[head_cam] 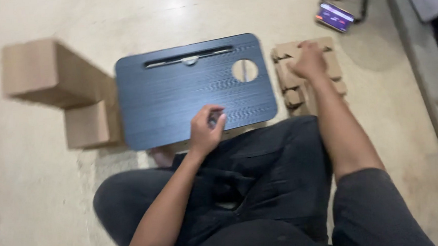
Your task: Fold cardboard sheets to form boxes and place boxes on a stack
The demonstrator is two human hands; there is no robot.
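Note:
A dark blue lap table with a slot and a round hole rests over my legs. My left hand hovers at its near edge, fingers curled around something small and dark; what it is stays blurred. My right hand reaches out to the right and rests on a pile of small brown cardboard pieces lying on the floor beside the table. Whether the fingers grip a piece is hidden.
Two brown cardboard boxes, a large one and a smaller one, stand left of the table. A phone with a lit screen lies at the far right. A raised ledge runs along the right side.

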